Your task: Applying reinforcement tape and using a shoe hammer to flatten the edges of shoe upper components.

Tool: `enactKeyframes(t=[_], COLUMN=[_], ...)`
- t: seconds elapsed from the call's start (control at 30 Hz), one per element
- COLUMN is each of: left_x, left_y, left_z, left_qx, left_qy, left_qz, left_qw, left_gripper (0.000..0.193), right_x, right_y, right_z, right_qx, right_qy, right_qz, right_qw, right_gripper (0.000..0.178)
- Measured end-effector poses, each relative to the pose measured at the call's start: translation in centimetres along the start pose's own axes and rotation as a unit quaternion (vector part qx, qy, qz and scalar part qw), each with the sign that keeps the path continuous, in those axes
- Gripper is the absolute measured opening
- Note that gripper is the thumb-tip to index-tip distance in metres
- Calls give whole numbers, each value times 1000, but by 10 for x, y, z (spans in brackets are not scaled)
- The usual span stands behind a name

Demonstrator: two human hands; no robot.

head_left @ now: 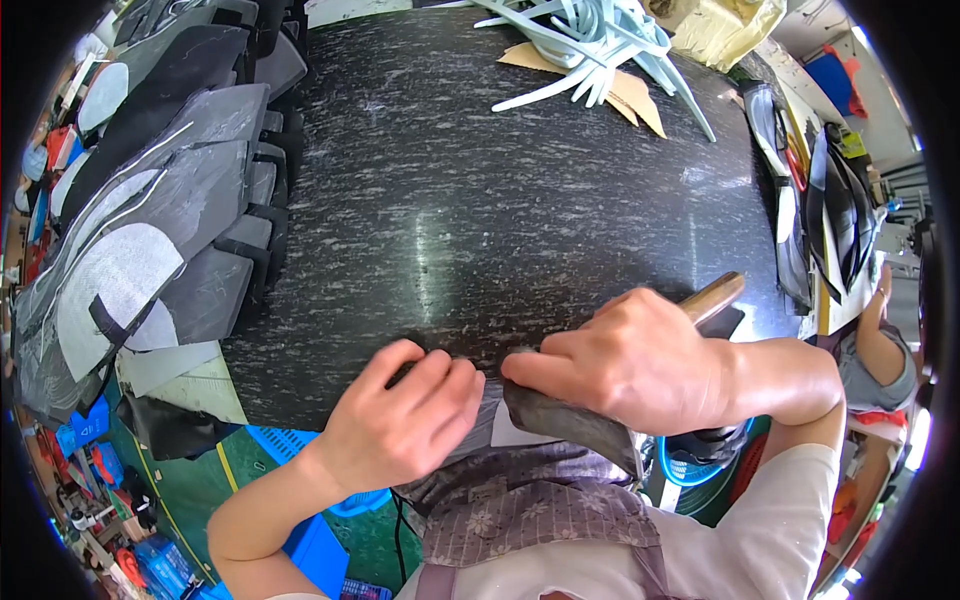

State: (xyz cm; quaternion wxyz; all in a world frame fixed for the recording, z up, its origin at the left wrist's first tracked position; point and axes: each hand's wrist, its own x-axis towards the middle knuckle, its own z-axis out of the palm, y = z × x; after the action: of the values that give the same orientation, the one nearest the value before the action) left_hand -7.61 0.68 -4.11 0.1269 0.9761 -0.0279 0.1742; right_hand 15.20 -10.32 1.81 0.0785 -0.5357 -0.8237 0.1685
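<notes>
Both my hands are at the near edge of the dark, streaked tabletop [450,200]. My left hand [410,415] has its fingers curled inward, and what they hold, if anything, is hidden beneath them. To its right, my right hand [630,360] is closed, its fingers bent over a dark, curved, leather-like piece [575,428] that hangs along the table edge. A wooden handle [715,297] sticks out beyond the right wrist; the hand covers its other end, so I cannot tell whether it is held. A small white patch [510,430] shows between the hands.
Stacked black and grey cut pieces [210,160] line the left side. Pale blue strips [600,40] lie over brown cardboard [635,95] at the far edge. Black pieces [790,220] stand along the right. A blue basket [690,470] is below the right forearm. Another person [880,360] sits far right.
</notes>
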Motion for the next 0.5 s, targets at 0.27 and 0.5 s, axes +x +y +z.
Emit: enactKeyframes(t=[0.27,0.5], left_x=[0,-8], left_y=[-19,-22], left_z=[-16,-16], left_qx=[-179,-41], left_qy=[-10,-22], left_qz=[-106,41], left_qw=[978,998], left_gripper=[31,28], right_x=[12,21], right_y=[-1,-4], right_z=[3,11], right_qx=[66,77], right_qy=[31,60], right_qz=[4,8], right_qw=[997,995], right_gripper=[11,13])
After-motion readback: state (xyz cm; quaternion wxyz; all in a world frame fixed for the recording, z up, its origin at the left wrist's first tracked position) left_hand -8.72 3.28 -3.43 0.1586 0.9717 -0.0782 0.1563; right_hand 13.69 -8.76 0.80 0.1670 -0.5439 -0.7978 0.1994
